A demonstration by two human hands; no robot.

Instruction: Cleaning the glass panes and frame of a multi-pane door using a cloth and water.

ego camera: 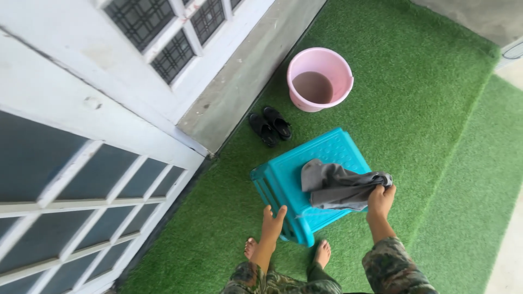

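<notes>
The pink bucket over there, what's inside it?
The pink bucket on the green turf holds murky brown water, reaching partway up its wall. The water is too cloudy to show whether anything lies beneath the surface or on the bottom.

Floor: green artificial turf [425,109]. Resting directly on it: a turquoise plastic stool [283,179] at the fingers, black shoes [270,126] beyond them, a pink bucket [320,61] farther beyond, and bare feet.

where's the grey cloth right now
The grey cloth lies draped over the teal stool at lower centre of the head view, its right end gripped in the right hand.
</notes>
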